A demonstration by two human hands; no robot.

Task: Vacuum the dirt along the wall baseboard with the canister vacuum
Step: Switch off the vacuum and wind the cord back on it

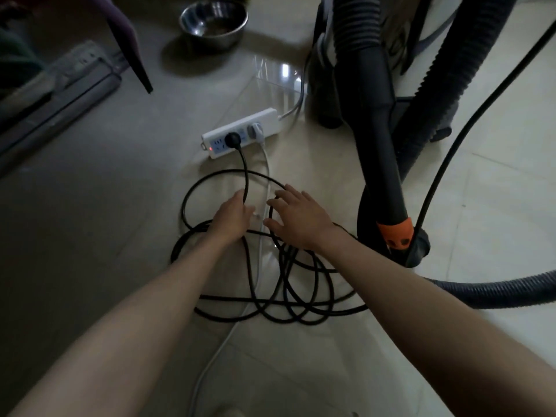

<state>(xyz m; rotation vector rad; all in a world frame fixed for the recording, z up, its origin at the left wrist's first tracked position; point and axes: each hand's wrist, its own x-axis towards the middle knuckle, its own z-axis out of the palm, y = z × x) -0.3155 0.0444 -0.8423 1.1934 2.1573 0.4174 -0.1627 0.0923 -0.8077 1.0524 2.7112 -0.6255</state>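
Left hand [231, 216] reaches down over the floor, fingers curled round the black power cord [246, 179] a short way below its plug; the cord runs up out of the fist. Right hand [296, 218] just to its right, fingers spread and relaxed, holding nothing, hovering over or lightly touching a cord loop; contact cannot be judged from this angle. Both forearms bare, extending from the near edge.

The cord lies in a loose tangle of overlapping loops on the pale tiled floor [496, 206], beneath and nearer than both hands. A thin white cable [261, 251] runs through the tangle, from the strip toward the near edge.

Just beyond the hands: white power strip [240, 132], lying diagonally, red indicator lit at its left end. Black plug [232, 137] seated in it; a grey-white plug [255, 130] beside it to the right.

Right of the hands: the canister vacuum's rigid black wand [376, 121] stands near upright, an orange collar [394, 228] low on it, its foot on the floor. Ribbed black hose [355, 22] joins the wand at the top; a second ribbed hose section [487, 291] crosses the floor at near right. Vacuum body [323, 85] dark, far right, largely hidden behind the wand.

Far centre: metal bowl [214, 22] on the floor. Far left: dark tapered furniture leg [132, 52], and a grey flat object beside it, too dim to identify.
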